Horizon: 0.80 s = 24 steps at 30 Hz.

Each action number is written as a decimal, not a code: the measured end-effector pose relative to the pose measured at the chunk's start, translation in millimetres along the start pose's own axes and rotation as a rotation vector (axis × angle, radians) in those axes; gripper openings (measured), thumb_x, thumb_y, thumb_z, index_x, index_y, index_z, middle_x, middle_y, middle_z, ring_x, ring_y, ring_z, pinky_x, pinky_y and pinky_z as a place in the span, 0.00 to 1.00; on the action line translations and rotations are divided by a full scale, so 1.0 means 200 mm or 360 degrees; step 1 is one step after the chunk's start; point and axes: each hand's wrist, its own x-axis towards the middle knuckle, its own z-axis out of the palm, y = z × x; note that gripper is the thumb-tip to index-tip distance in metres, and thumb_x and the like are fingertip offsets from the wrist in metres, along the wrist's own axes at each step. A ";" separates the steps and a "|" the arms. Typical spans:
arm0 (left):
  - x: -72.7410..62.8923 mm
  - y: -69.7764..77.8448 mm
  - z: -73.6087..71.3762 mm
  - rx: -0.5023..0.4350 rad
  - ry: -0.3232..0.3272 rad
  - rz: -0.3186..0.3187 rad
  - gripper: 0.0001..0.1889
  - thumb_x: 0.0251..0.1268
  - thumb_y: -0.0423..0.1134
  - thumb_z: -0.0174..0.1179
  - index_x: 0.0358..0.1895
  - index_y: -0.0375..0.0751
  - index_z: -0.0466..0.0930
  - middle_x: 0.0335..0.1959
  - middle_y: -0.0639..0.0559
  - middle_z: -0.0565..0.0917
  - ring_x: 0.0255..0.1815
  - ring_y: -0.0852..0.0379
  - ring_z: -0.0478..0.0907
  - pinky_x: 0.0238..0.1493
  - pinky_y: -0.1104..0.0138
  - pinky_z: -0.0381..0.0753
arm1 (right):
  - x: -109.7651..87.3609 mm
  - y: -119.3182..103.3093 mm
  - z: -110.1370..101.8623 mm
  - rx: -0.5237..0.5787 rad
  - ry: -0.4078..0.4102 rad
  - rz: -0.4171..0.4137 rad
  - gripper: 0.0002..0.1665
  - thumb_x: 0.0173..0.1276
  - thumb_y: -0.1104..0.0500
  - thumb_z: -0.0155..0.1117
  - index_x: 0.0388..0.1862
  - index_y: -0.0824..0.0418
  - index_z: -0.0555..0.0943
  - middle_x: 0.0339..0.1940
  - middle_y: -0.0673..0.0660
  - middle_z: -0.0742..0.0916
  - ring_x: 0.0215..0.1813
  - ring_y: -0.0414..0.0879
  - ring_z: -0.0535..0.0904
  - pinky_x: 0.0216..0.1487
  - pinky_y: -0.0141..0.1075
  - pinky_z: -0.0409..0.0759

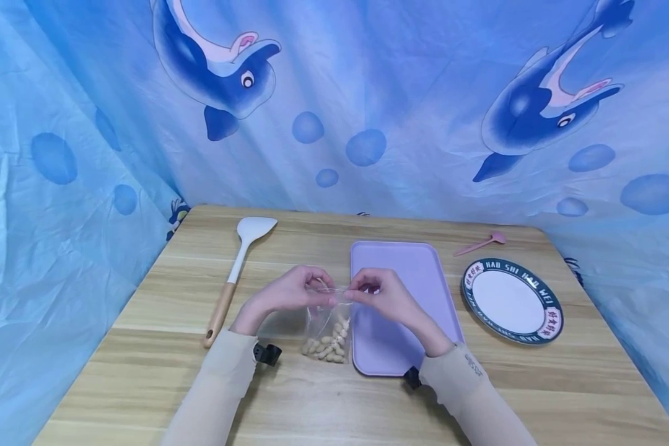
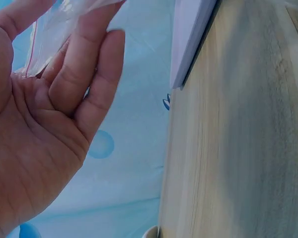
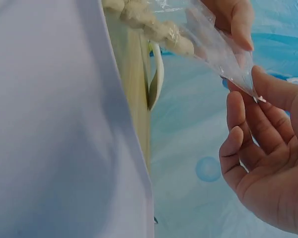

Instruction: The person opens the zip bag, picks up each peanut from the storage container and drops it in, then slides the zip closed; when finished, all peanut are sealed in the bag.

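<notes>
A clear zip bag (image 1: 327,322) with several peanuts in their shells (image 1: 330,350) at its bottom hangs upright between my hands, beside the tray's left edge. My left hand (image 1: 297,288) pinches the bag's top at its left side. At the top right corner, my right hand (image 1: 383,293) pinches the plastic between thumb and forefinger. The right wrist view shows that corner gripped, the other fingers loosely curled below it, and the peanuts (image 3: 154,25) in the bag. In the left wrist view, the bag's reddish seal line (image 2: 32,47) shows behind the fingers.
A lilac tray (image 1: 401,263) lies under my right forearm. To the left rests a white spatula with a wooden handle (image 1: 220,313). On the right are a green-rimmed plate (image 1: 513,302) and a small pink spoon (image 1: 482,243). A blue dolphin curtain (image 1: 334,93) stands behind the table.
</notes>
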 end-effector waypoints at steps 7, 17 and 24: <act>0.00 0.00 0.01 -0.0165 -0.0043 0.0017 0.13 0.68 0.36 0.64 0.49 0.31 0.80 0.39 0.38 0.87 0.30 0.38 0.85 0.36 0.53 0.86 | 0.00 0.02 0.02 0.0327 0.0089 0.0195 0.07 0.63 0.69 0.70 0.36 0.72 0.82 0.30 0.57 0.87 0.33 0.43 0.82 0.39 0.33 0.82; 0.02 0.00 0.02 -0.0071 0.0110 -0.0007 0.10 0.70 0.39 0.61 0.45 0.35 0.83 0.35 0.49 0.86 0.31 0.54 0.79 0.37 0.61 0.81 | 0.01 0.05 0.04 0.0515 0.0260 0.0333 0.08 0.63 0.70 0.69 0.37 0.74 0.80 0.28 0.53 0.88 0.33 0.43 0.83 0.43 0.39 0.81; 0.03 -0.02 0.03 -0.0069 0.0210 -0.0059 0.10 0.70 0.38 0.60 0.44 0.34 0.84 0.36 0.48 0.87 0.36 0.51 0.82 0.44 0.58 0.81 | 0.02 0.05 0.07 0.0476 0.0294 0.0488 0.24 0.64 0.66 0.69 0.58 0.72 0.76 0.33 0.56 0.89 0.36 0.42 0.84 0.44 0.34 0.79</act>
